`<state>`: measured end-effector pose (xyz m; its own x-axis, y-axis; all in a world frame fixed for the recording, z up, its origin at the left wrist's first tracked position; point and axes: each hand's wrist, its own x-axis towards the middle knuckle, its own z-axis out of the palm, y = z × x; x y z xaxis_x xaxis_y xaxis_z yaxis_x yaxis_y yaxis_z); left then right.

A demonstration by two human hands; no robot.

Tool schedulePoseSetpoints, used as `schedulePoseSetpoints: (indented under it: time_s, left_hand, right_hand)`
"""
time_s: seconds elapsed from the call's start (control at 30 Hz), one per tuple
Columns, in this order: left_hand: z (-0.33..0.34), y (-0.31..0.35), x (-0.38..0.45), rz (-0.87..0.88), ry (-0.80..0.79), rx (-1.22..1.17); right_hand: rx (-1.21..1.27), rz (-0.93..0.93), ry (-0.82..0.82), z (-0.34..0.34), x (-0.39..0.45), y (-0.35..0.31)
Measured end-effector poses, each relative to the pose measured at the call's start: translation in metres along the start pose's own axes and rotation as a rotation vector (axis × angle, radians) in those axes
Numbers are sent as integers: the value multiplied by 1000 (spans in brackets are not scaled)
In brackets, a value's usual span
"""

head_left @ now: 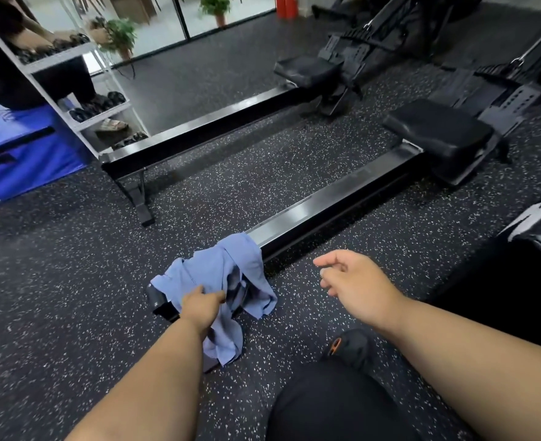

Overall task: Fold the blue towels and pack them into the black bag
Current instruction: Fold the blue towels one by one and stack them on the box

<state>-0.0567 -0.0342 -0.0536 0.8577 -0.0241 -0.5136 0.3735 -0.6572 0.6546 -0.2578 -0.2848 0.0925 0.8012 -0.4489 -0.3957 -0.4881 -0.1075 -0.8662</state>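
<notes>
A crumpled blue towel [231, 275] lies draped over the near end of a long black rail [332, 206] belonging to a rowing machine, its folds spilling down both sides onto the speckled dark floor [56, 281]. The left hand [203, 305] reaches to the towel's near edge, and its grip is grasping a bunch of the cloth, fingers curled into the fabric. The right hand [355, 280] hovers to the right of the towel and apart from it, above the floor; its grip is released, fingers loosely bent and holding nothing.

Farther along the rail from the towel sits the machine's black padded seat [437, 133]. Beyond the rail, a wall mirror [199, 58] reflects the same rail and seat. To the left of the rail's far side stands a white shelf rack [81, 119] with shoes on it, and beside that a blue mat [24, 154]. Near the towel, toward the person, a dark trouser leg and a black shoe [348, 346] with an orange mark show. Whether the dark shape at the right edge is the black bag, I cannot tell.
</notes>
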Motion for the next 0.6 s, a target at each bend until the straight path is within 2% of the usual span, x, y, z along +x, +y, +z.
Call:
schedulePoseSetpoints:
  time_s: [0.17,0.27,0.37,0.53,0.6]
  left_hand:
    - [3,-11,-4,-139,-145,-127]
    - [11,-44,25,-251,-172,-224]
    - [6,-31,4,-256,-148,-216]
    - [28,14,-10,80,-125,-75]
    - [47,35,-8,134,-180,-104]
  right_hand:
    - [0,1,13,4,-19,7]
    - [-19,4,20,3,-21,12]
    - [-15,10,37,-2,-20,12]
    - [13,-1,47,-9,-15,10]
    - [23,2,44,-11,-14,13]
